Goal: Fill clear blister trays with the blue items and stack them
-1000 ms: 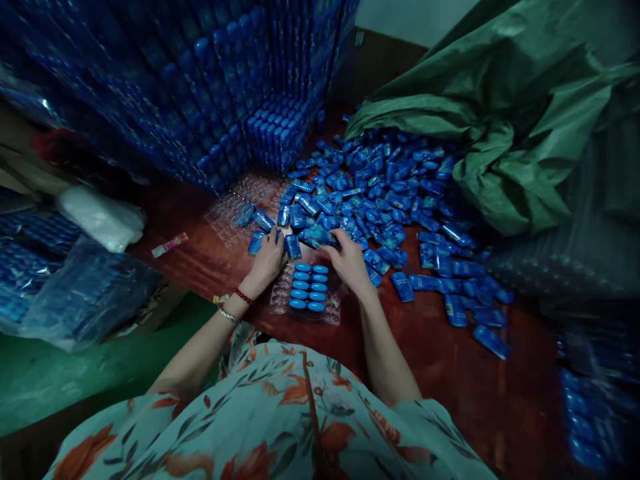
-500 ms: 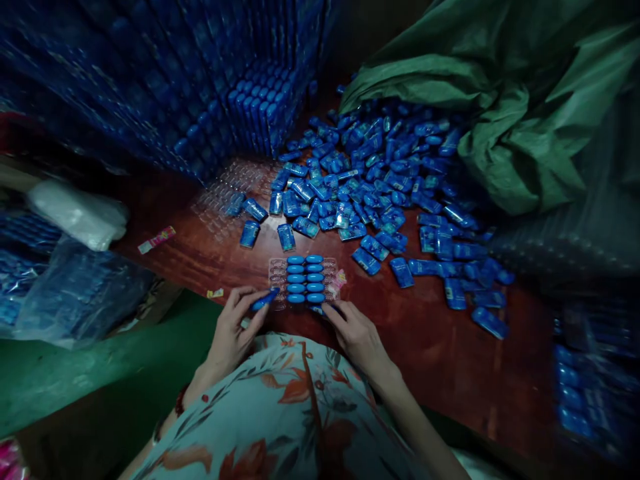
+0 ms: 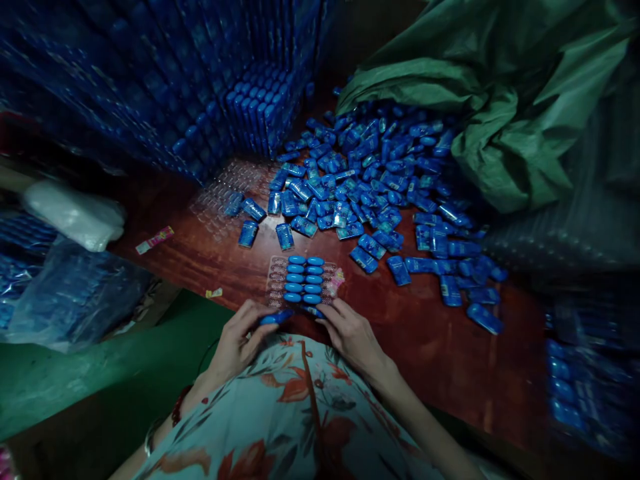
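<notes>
**Two Columns of Blue Packs point(image 3: 295, 279) Sit in the Clear Tray point(image 3: 277, 277)**

The clear tray lies on the bench point(image 3: 425, 347), its two middle columns lined with blue packs. At its near left corner, the left hand point(image 3: 241, 333) has its grip clamped on a loose blue pack point(image 3: 276, 318), pinched between fingers and thumb. At its near right corner, the right hand point(image 3: 347, 330) has its grip closed on a second loose pack point(image 3: 314, 311), mostly hidden by the fingers. A pink scrap point(image 3: 338, 280) touches the tray's right side. Beyond the tray and to its right spreads a heap of loose packs point(image 3: 350, 173), partly under a green sheet point(image 3: 515, 153). Beyond it to the left lie clear blister sheets point(image 3: 220, 193), with filled stacks point(image 3: 260, 97) farther back.
</notes>
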`<act>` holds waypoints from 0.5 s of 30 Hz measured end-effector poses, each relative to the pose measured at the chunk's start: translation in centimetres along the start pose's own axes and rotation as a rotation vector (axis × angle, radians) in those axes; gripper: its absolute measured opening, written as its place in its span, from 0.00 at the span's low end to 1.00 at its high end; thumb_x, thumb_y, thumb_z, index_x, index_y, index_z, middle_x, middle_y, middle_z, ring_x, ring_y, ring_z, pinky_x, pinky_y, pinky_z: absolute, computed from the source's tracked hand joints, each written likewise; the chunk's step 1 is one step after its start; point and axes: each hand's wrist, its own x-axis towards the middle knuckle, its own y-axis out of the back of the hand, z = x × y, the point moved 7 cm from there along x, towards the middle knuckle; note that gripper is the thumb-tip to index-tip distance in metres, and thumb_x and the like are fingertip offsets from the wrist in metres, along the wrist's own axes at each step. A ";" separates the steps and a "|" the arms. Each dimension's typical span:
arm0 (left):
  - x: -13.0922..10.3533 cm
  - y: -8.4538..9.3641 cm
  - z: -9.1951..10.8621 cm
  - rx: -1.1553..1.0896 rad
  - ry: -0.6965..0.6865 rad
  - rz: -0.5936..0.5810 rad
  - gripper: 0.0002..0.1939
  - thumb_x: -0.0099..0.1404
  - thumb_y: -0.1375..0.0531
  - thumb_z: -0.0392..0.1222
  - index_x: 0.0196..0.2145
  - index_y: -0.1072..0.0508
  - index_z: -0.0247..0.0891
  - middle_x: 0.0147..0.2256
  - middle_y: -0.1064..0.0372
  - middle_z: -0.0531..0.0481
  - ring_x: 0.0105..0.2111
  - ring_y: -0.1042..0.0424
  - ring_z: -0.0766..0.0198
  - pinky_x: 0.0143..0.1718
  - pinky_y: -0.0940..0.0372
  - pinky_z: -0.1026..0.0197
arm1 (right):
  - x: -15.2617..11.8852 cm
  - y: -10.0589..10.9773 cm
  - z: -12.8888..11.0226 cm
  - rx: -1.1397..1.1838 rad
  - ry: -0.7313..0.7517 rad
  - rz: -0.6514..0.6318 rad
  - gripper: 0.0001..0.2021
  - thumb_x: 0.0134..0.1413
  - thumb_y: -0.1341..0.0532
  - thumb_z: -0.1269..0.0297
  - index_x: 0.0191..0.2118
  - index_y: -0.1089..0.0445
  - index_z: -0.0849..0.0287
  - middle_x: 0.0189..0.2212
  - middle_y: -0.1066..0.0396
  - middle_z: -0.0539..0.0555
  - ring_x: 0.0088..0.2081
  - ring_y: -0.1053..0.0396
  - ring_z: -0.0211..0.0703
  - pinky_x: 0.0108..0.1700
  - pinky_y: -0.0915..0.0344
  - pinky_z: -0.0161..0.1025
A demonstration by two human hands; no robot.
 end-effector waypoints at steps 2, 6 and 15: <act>-0.2 0.1 -2.4 -0.183 0.248 0.100 0.17 0.63 0.44 0.54 0.38 0.30 0.36 0.24 0.31 0.51 0.24 0.29 0.65 0.27 0.32 0.63 | -0.4 0.6 1.3 0.217 -0.105 0.112 0.12 0.60 0.45 0.65 0.48 0.33 0.56 0.35 0.31 0.54 0.36 0.32 0.40 0.38 0.33 0.36; -0.3 -0.8 -5.3 -0.422 0.487 0.192 0.26 0.54 0.40 0.61 0.38 0.34 0.36 0.19 0.33 0.56 0.19 0.30 0.64 0.25 0.32 0.62 | -1.7 -0.3 3.8 0.544 -0.403 0.201 0.12 0.54 0.40 0.57 0.42 0.30 0.56 0.28 0.31 0.50 0.26 0.34 0.36 0.29 0.35 0.33; 1.2 -0.6 -3.4 0.008 0.036 0.100 0.12 0.64 0.44 0.48 0.39 0.28 0.37 0.32 0.29 0.49 0.33 0.30 0.64 0.35 0.33 0.63 | -4.0 -4.3 5.8 1.085 -0.757 0.219 0.19 0.45 0.36 0.53 0.41 0.32 0.59 0.19 0.40 0.43 0.18 0.39 0.32 0.19 0.41 0.30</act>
